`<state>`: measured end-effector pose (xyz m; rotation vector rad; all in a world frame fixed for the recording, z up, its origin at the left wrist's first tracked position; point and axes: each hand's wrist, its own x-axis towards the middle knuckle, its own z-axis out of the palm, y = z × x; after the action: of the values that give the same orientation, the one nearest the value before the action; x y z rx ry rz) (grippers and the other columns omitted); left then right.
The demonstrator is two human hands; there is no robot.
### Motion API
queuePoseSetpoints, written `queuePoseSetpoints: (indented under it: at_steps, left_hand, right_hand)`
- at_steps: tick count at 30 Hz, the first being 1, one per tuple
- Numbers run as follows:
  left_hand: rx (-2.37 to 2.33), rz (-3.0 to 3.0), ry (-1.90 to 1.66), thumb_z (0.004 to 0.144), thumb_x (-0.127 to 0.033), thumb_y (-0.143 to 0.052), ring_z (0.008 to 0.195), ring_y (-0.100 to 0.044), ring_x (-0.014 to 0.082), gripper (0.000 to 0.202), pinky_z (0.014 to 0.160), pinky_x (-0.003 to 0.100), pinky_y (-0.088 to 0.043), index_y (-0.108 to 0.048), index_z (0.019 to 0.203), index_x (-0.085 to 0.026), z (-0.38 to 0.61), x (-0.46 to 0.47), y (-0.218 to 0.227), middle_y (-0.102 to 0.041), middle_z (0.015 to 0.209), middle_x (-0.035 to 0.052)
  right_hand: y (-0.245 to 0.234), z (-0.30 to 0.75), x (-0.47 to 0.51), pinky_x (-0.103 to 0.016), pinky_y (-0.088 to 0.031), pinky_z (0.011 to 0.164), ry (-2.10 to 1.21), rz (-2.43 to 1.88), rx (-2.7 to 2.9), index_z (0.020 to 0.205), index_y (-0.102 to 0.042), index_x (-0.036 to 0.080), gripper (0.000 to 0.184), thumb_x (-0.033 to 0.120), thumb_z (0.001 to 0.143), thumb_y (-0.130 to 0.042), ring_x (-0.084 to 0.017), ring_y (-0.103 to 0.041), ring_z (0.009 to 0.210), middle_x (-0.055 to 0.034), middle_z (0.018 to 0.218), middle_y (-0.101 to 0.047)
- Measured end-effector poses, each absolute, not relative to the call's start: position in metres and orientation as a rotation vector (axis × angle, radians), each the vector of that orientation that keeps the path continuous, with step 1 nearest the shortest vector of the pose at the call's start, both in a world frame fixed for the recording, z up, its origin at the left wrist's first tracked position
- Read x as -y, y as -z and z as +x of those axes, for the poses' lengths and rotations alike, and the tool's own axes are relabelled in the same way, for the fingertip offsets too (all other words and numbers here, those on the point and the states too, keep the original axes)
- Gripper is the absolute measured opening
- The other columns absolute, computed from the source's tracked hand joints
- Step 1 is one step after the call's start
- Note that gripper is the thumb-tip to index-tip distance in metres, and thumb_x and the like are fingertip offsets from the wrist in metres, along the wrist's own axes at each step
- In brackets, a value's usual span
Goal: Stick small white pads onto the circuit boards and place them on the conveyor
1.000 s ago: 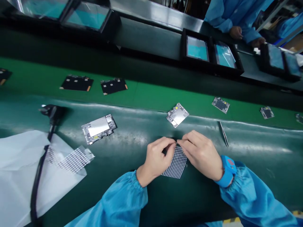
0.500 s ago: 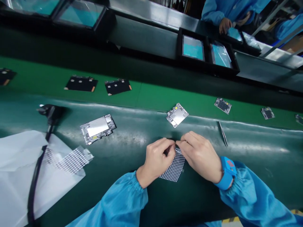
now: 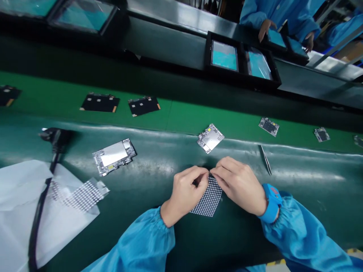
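A sheet of small round stickers (image 3: 208, 200), white dots in rows, lies under both hands on the dark green mat. My left hand (image 3: 189, 190) pinches the top edge of this sheet between thumb and forefinger. Against it, fingertips nearly meeting, my right hand (image 3: 239, 181) is also closed in a pinch at the same edge; its fingertips are partly hidden. A blue strap (image 3: 271, 204) circles the right wrist. Just beyond the hands rests a circuit board (image 3: 210, 138) with a silver shield. Tweezers (image 3: 266, 160) lie to the right of it.
Another circuit board (image 3: 114, 155) lies left of the hands. Farther left are a black power plug (image 3: 58, 138) with its cable and a white bag (image 3: 25, 211) holding another dotted sheet (image 3: 85, 194). Several boards sit on the green belt (image 3: 181, 113). Behind are black trays (image 3: 243, 75) and a co-worker's hands (image 3: 266, 29).
My hands stay pinched at the sheet's top edge with only slight movement. The view has shifted a little. Across the belt, the co-worker's hands have moved apart over a tray.
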<state>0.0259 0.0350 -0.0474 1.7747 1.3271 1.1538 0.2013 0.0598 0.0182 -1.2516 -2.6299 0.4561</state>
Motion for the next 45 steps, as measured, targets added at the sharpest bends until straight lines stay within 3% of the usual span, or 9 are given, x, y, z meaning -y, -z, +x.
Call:
queuePoseSetpoints:
  at_steps: [20,31,45]
  left_hand:
    - [-1.36,1.849,-1.19,0.087,-0.006,-0.054,0.056,-0.057,0.0111,0.019,0.056,0.023,-0.043,-0.066,0.076,-0.017,0.029,-0.034,0.049,-0.064,0.065,-0.0013]
    - [-1.399,2.211,-1.167,0.092,-0.008,-0.055,0.059,-0.06,0.0148,0.02,0.061,0.029,-0.047,-0.068,0.08,-0.016,0.027,-0.031,0.051,-0.067,0.066,0.0012]
    - [-1.389,2.238,-1.189,0.092,-0.008,-0.055,0.058,-0.058,0.0137,0.02,0.059,0.028,-0.046,-0.067,0.08,-0.017,0.026,-0.03,0.054,-0.065,0.065,0.0001]
  right_hand:
    - [-0.027,0.193,-0.059,-0.033,-0.036,0.062,-0.372,-1.39,2.753,0.092,-0.07,0.018,0.016,0.015,0.096,-0.055,-0.02,-0.06,0.08,-0.0042,0.086,-0.063]
    - [-0.04,0.18,-0.06,-0.033,-0.02,0.055,-0.407,-1.631,2.803,0.081,-0.068,0.018,0.016,0.015,0.093,-0.058,-0.018,-0.059,0.075,-0.005,0.085,-0.065]
    - [-0.039,0.183,-0.06,-0.034,-0.019,0.056,-0.467,-1.637,2.767,0.078,-0.066,0.019,0.018,0.017,0.092,-0.055,-0.016,-0.056,0.062,-0.0034,0.08,-0.065]
